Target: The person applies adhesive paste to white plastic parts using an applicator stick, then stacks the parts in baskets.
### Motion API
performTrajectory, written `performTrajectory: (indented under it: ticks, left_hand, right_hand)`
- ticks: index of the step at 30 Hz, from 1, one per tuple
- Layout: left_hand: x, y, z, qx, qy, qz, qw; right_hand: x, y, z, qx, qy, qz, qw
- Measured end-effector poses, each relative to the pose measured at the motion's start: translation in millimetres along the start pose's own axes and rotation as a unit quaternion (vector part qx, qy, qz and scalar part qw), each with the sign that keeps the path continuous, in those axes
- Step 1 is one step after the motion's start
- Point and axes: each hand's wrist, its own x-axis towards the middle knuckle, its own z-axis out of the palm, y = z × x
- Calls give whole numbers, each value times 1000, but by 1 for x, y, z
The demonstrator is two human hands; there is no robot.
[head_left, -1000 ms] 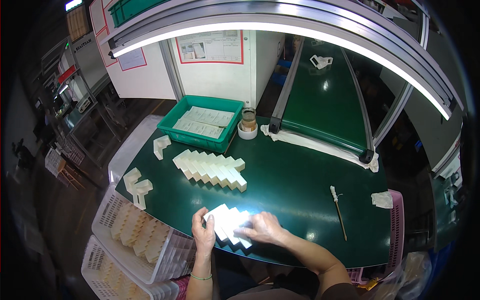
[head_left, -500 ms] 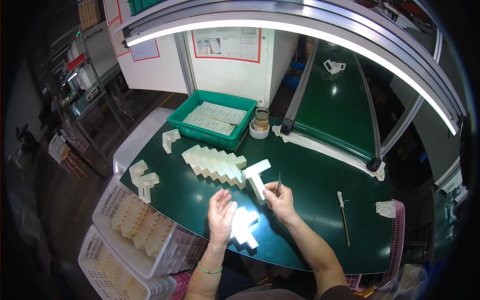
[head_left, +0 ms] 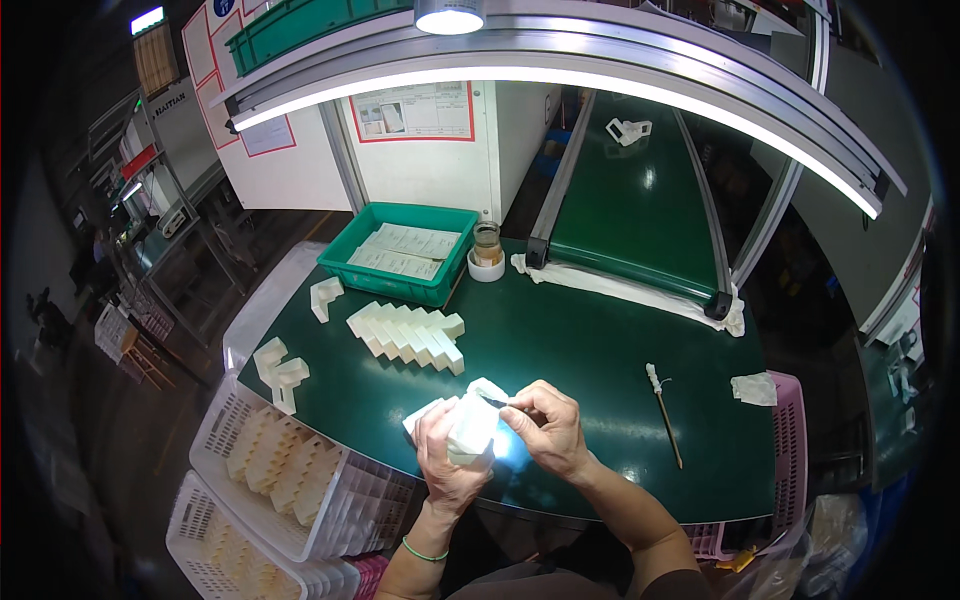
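Hands: left (head_left: pixel 452 462) now grips white part (head_left: pixel 473 425) | right (head_left: pixel 548 428) pinches thin tool (head_left: pixel 496 401), raised off table (head_left: pixel 560 340)

Hands: left hand (head_left: pixel 452 462) and right hand (head_left: pixel 548 428) side by side at the near edge of the tabletop (head_left: pixel 580 340), both on one moulded part (head_left: pixel 472 424).
Row of parts (head_left: pixel 408 334): on the tabletop, behind the hands, slightly left.
Bin of sheets (head_left: pixel 398 252): farther behind, left of the jar (head_left: pixel 487 250).
Loose parts (head_left: pixel 281 370): far left.
Brush (head_left: pixel 664 412): right of the hands.
Cloth (head_left: pixel 753 388): right of the brush.
Baskets (head_left: pixel 290 480): below the tabletop edge, left of the hands.
Conveyor (head_left: pixel 640 215): behind, right.
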Motion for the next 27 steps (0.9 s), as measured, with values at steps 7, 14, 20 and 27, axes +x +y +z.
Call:
performTrajectory:
  ticks: [7, 14, 20, 27]
  left_hand:
    - [-4, 8, -1, 17, 4, 61, 998]
    - [-13, 9, 2, 48, -1, 92, 995]
    - [-16, 13, 12, -114, -17, -97, 989]
    - [-24, 18, 11, -559, -82, -402, 720]
  right_hand:
    - [-6, -3, -9, -8, 0, -10, 1000]
    - [-21, 16, -1, 34, 71, 21, 997]
    - [-30, 20, -1, 163, 25, 36, 986]
    - [-48, 17, -7, 172, -170, 124, 962]
